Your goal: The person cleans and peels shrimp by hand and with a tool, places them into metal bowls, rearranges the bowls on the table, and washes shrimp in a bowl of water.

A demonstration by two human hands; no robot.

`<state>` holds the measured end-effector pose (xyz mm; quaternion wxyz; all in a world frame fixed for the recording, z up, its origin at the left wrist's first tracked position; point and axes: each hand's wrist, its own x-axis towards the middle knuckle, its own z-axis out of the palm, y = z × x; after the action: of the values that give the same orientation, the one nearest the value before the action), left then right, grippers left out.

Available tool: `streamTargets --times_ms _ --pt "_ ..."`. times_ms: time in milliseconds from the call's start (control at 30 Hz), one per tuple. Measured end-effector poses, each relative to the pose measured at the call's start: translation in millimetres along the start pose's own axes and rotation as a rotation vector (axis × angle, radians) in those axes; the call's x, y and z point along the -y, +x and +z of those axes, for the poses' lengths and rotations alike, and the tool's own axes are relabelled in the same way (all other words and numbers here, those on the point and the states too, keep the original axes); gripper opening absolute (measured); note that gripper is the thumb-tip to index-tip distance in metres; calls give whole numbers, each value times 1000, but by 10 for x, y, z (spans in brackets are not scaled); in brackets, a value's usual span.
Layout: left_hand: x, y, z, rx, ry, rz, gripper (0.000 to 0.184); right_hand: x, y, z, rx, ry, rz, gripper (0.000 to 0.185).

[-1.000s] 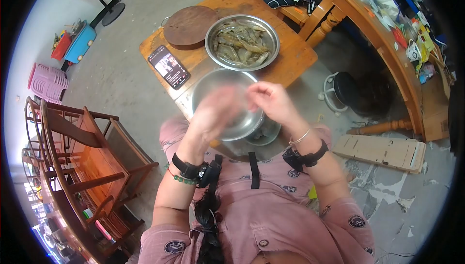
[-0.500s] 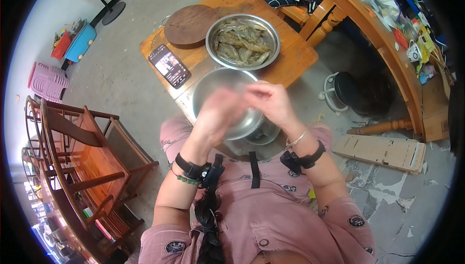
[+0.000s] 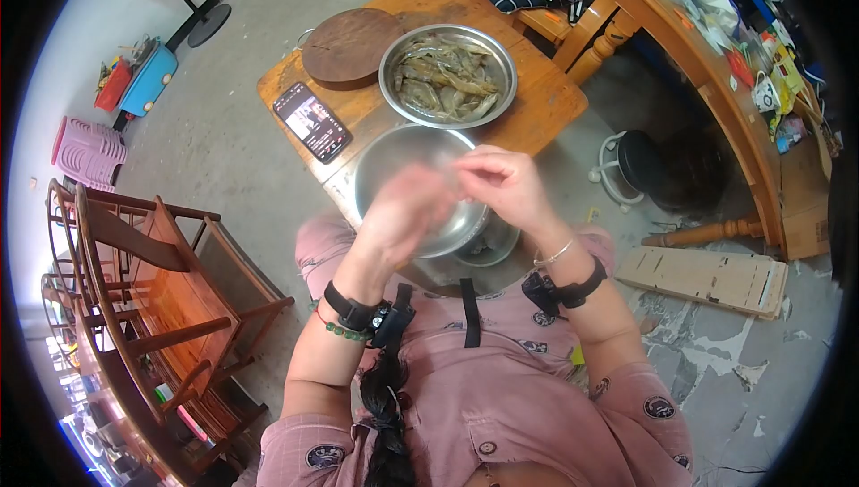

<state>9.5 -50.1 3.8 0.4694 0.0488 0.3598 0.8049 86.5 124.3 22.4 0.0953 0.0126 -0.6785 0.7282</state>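
Note:
Over a steel bowl point(image 3: 374, 174) at the near edge of the table, my left hand point(image 3: 410, 210) is smeared by motion, so its fingers and anything in them cannot be made out. Close beside it, my right hand point(image 3: 507, 185) has thumb and fingertips pinched together; what they hold, if anything, is too small or blurred to name. Behind the hands stands a larger steel bowl point(image 3: 511, 98) full of raw shrimp point(image 3: 447, 80). Partly hidden under the near bowl is a round clear container point(image 3: 492, 250).
On the wooden table point(image 3: 546, 116) lie a phone point(image 3: 311, 122) and a round wooden board point(image 3: 352, 47). A black stool point(image 3: 642, 165) and a flat cardboard box point(image 3: 702, 281) are at the right. Wooden chairs point(image 3: 179, 299) stand at the left.
My right hand has shifted slightly and its fingertips look more tightly pinched. My left hand stays blurred over the bowl. The bowls, phone and board have not moved.

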Motion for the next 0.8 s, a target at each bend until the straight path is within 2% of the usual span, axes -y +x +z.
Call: streamTargets --times_ms 67,133,267,333,467,567,667,733,800 --pt "11 12 -24 -1 -16 10 5 63 -4 15 1 -87 -36 21" --pt "12 20 -28 -34 -55 -11 5 132 -7 40 2 -346 -177 22" --pt "20 20 -66 -3 -61 -36 6 124 2 23 -22 -372 -173 23" --pt "20 12 -65 23 -75 -36 6 145 11 -4 14 -460 -247 22" --pt "11 -6 -44 -11 -33 -55 6 170 29 -6 27 -458 -241 20" --pt "44 -1 -50 3 -4 -61 5 175 58 -21 26 -560 -351 15" --pt "72 1 14 -115 82 46 9 142 57 -44 -2 -500 -256 11" --pt "25 3 55 -203 499 150 14 132 63 -58 -8 -586 -339 11" --pt "44 20 23 -219 606 220 15 142 59 -56 -31 -582 -313 11"
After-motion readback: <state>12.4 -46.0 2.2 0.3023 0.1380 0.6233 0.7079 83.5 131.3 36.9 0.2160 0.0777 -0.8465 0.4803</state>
